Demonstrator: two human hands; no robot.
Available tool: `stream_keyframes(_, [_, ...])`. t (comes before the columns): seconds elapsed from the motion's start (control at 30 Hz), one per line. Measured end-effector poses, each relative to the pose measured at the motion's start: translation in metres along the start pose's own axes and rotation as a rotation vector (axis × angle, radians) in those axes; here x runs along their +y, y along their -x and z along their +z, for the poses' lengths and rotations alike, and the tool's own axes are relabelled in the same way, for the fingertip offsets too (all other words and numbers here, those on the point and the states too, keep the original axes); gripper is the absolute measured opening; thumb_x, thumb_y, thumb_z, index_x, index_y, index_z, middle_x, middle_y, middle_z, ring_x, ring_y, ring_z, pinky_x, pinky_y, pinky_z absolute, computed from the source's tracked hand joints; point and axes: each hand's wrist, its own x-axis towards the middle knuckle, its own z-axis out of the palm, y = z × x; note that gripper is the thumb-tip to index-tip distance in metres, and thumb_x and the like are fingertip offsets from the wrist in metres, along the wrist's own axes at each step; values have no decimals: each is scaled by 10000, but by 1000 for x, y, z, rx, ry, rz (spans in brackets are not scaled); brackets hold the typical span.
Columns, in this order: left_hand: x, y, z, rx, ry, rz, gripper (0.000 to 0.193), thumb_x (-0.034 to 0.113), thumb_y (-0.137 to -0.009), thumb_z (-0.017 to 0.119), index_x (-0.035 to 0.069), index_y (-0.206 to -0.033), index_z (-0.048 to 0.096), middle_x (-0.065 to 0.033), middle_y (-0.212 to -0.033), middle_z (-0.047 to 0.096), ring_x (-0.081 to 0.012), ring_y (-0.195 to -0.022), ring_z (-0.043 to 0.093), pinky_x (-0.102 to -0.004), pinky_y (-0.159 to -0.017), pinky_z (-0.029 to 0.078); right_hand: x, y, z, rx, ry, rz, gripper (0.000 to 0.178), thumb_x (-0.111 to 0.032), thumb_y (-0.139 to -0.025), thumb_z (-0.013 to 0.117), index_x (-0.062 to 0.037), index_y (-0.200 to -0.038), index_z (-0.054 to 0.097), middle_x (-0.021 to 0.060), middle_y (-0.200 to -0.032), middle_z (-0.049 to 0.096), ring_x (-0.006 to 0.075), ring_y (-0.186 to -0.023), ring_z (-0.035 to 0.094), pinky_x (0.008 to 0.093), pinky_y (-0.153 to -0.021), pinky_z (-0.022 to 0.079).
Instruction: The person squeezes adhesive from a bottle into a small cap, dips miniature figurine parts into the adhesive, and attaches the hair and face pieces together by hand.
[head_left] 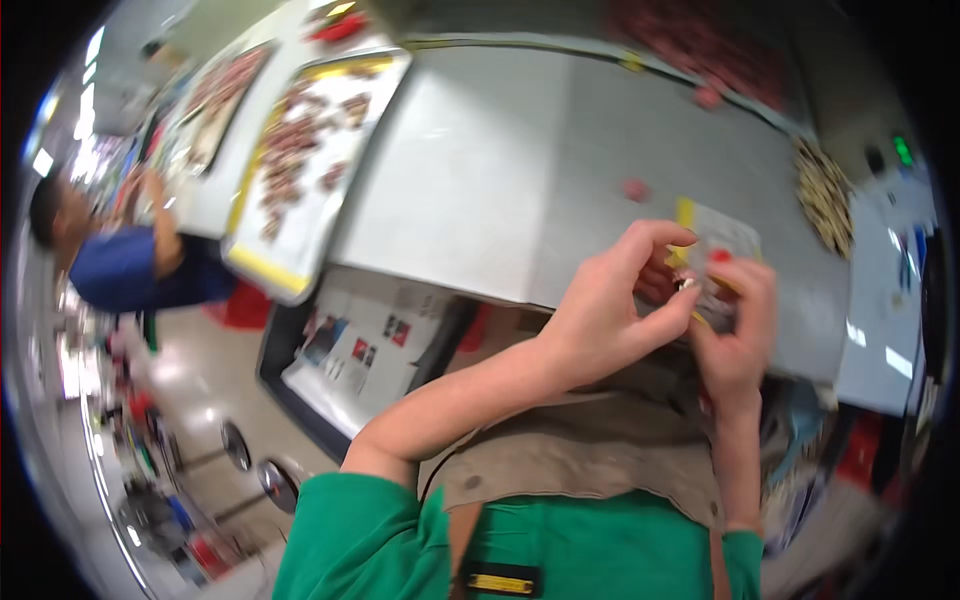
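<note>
My left hand (612,305) and my right hand (738,318) meet over the grey worktable (470,170), near its front edge. The left thumb and fingers curl round in a loose pinch. A small dark and whitish piece (686,284) shows at the left thumb tip; its kind is too blurred to tell. My right fingers are bent in close beside it, and what they grip is partly hidden. Just beyond the hands lies a clear flat packet or small tray with a yellow edge (685,213). Something small and red (719,257) shows by the right fingers.
A white tray with yellow edges (262,262) holds many reddish-brown pieces at left. A pinkish ball (635,189) lies on the table. Bundled tan strips (824,195) are at right. Below the edge, an open drawer (370,335) holds printed sheets. A person in blue (120,265) works at far left.
</note>
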Motion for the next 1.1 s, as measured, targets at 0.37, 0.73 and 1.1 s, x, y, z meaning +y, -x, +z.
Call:
stream_keyframes(0.37, [41,42,-309,641,-1467,-6,197,129,-841,632,50,-1020,654,-152,-962,640,-287,-850,636,-367,-749,499,13,3,-66,18,-39,49,167,-57,-880,625,-6,-1030,570,103,-1001,533,186,-895,508,276,-824,418])
stream_keyframes(0.73, [60,-80,-34,-104,-816,366,257,21,-834,632,15,-1090,614,-124,-1017,610,-252,-927,582,-323,-834,461,31,-23,-144,249,184,147,88,21,-855,604,-2,-941,601,59,-890,583,149,-814,559,257,-761,446])
stream_keyframes(1.1, [37,-75,-40,-42,-819,399,251,-12,-874,588,0,-1124,601,-89,-959,619,-168,-869,569,-290,-834,450,108,27,-254,917,498,347,411,-219,-845,716,-16,-1143,519,81,-1002,575,141,-871,549,269,-790,453])
